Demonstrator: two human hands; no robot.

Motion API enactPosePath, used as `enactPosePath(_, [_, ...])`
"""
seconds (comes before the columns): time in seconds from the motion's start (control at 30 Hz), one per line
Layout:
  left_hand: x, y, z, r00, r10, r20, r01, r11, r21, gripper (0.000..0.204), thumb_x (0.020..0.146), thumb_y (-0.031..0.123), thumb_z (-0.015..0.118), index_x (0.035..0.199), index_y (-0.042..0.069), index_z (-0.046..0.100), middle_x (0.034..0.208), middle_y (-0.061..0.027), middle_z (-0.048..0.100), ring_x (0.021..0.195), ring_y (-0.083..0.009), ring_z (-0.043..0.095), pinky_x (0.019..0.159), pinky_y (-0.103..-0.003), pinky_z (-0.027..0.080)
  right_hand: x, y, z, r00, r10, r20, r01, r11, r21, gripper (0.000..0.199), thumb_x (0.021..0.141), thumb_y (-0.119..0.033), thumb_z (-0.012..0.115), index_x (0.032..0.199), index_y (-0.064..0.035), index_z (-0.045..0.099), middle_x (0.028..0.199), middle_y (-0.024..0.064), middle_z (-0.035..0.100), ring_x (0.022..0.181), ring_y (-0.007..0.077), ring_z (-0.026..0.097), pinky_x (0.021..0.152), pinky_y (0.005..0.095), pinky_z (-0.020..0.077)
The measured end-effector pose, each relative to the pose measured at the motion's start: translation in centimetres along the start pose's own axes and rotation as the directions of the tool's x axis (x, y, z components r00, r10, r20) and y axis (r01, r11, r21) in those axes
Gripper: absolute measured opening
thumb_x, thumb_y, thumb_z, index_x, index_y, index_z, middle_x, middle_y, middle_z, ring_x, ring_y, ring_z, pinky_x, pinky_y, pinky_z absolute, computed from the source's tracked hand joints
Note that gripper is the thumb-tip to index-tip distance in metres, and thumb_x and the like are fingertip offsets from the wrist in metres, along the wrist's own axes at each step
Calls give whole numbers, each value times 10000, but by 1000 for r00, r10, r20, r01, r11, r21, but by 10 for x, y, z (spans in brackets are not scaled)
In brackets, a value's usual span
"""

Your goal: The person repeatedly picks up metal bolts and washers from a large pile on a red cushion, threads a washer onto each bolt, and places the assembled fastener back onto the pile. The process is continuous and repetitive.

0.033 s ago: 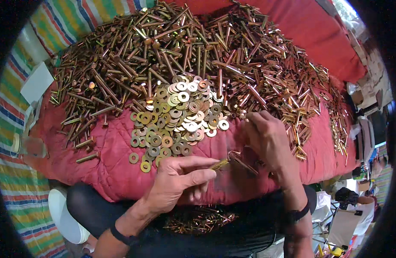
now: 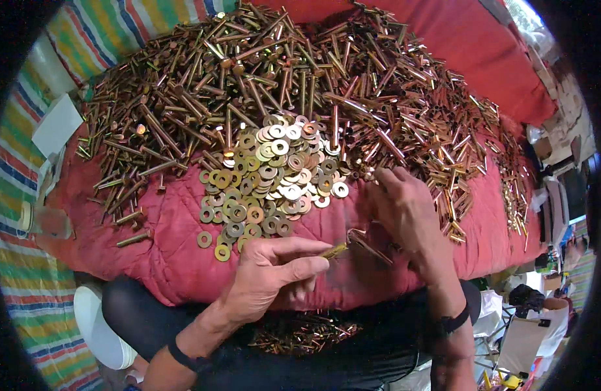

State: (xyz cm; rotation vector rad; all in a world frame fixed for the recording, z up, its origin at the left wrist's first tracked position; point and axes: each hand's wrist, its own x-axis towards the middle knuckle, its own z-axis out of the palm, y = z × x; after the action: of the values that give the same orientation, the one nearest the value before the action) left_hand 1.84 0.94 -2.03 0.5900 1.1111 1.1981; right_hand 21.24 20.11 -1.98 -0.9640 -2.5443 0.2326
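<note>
Our left hand (image 2: 264, 274) pinches a brass-coloured bolt (image 2: 335, 250) by its threaded shank, low over the red quilted cloth (image 2: 170, 247). Our right hand (image 2: 405, 208) curls at the bolt's head; we cannot tell its grip. Flat round washers (image 2: 274, 176) heap just beyond, long shiny bolts (image 2: 248, 85) behind.

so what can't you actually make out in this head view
- Bolt in the left hand: the fingers cover most of it; only the tip shows.
- Right hand: seen from the back, so its fingertips and any small part they pinch are hidden.
- Finished pieces in the lap: dark, partly behind the left hand.
- Bolt pile: cut off at the top edge.
</note>
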Motion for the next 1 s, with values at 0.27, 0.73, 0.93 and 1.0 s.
enactPosePath(0.27, [-1,-6,-10,985,162,-52,-166,981,-97,194,957,82,757,1085,-62,779,795,-80,749,686,-131,706,645,-255,578,7,12,4,973,-56,226,92,984,-155,165,906,-93,606,1048,-8,605,1005,253,660,869,464,698,749,531,577])
enactPosePath(0.73, [21,-7,-8,946,323,20,-323,945,48,363,1028,26,642,1372,-14,535,1106,-181,767,1002,-194,737,820,-310,610,0,-30,-35,960,256,116,-278,808,520,244,992,-200,742,1092,22,719,760,64,664,647,139,632,610,293,506])
enactPosePath(0.93, [21,-27,-7,757,625,189,-584,519,624,396,980,-1,682,1368,-15,605,1164,-159,772,1074,-213,754,882,-329,615,-3,-53,-52,919,298,260,-394,635,665,258,975,-170,763,1115,43,725,845,61,719,704,101,663,630,259,529])
enactPosePath(1.0, [22,-32,-4,659,698,281,-638,321,700,349,944,-13,713,1289,-20,667,1151,-183,762,1053,-282,763,896,-363,614,-6,-57,-60,922,267,281,-386,584,714,274,959,-173,781,1106,53,730,861,71,728,711,114,688,634,253,539])
